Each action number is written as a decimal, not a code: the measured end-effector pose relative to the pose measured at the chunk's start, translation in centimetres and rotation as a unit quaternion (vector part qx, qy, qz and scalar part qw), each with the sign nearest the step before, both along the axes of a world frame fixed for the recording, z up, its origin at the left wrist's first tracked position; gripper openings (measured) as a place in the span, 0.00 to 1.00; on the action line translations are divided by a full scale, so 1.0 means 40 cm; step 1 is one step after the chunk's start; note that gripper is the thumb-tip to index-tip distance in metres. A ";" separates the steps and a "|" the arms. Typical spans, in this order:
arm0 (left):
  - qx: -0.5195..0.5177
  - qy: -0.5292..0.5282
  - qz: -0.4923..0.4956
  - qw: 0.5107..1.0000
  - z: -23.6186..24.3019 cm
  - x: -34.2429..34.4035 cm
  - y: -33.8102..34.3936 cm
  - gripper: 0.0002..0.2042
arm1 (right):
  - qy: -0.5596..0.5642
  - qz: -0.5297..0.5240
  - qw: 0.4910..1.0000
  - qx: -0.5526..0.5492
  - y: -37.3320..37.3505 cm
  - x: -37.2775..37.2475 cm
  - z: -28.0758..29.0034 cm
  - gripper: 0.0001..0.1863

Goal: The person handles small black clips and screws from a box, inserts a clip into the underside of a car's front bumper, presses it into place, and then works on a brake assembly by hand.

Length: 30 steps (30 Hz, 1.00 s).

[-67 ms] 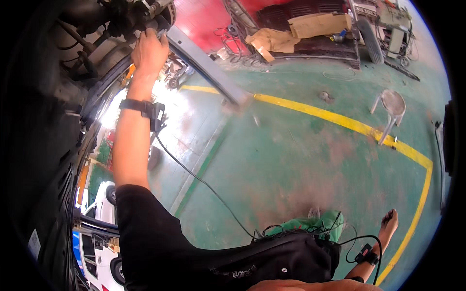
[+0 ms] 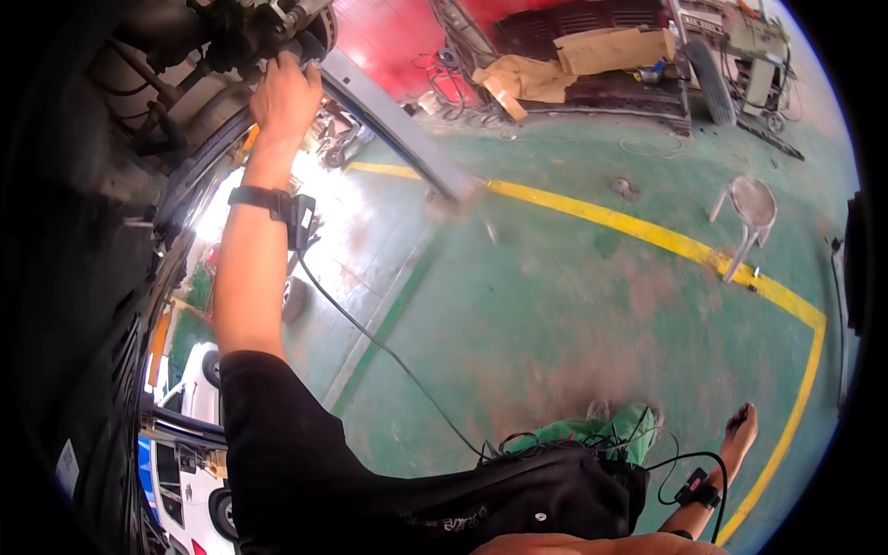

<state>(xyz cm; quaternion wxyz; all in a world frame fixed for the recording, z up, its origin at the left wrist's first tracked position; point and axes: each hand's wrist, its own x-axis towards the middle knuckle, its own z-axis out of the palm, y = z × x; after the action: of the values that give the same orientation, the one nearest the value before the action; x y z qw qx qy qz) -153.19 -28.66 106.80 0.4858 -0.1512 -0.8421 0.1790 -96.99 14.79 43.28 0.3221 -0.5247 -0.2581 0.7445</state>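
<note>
Near the body, the right hand [image 2: 740,435] is hanging with fingers extended, empty. Farther up, the left hand [image 2: 285,92] is gripping dark greasy underbody metal parts [image 2: 250,32] overhead (beside a long grey steel bar [image 2: 388,116]); grease could be loosening that grip.

Our left arm [image 2: 248,277] stretches straight up and away from us, the elbow nearly locked, the forearm bare from the black short sleeve [image 2: 277,435] to the wrist. A black wrist strap [image 2: 270,202] with a small box sits on that wrist, and a thin black cable [image 2: 370,338] runs from it back down toward our body. Our left hand [image 2: 285,97] is raised overhead, back of the hand facing us, fingers curled in a grip. Our right hand [image 2: 740,435] hangs low at our side, fingers straight and loose, pointing away from us, holding nothing. A second black strap [image 2: 696,488] wraps that wrist.
</note>
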 end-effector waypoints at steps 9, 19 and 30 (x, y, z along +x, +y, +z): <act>0.073 -0.003 0.136 0.988 0.090 -0.047 0.032 0.23 | -0.005 0.068 0.998 -0.006 0.242 -0.197 -0.065 0.07; 0.072 -0.091 0.237 0.965 0.138 -0.059 0.032 0.26 | 0.000 0.136 0.990 0.025 0.344 -0.349 -0.005 0.08; 0.017 -0.058 0.198 0.978 0.125 -0.066 0.005 0.24 | -0.001 0.164 0.986 0.028 0.334 -0.348 0.040 0.07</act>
<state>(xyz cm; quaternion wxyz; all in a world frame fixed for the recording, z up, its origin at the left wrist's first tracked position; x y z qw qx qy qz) -155.84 -28.47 111.79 0.3936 0.0168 -0.8851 0.2479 -110.91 28.16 44.86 0.2097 -0.4664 -0.3618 0.7795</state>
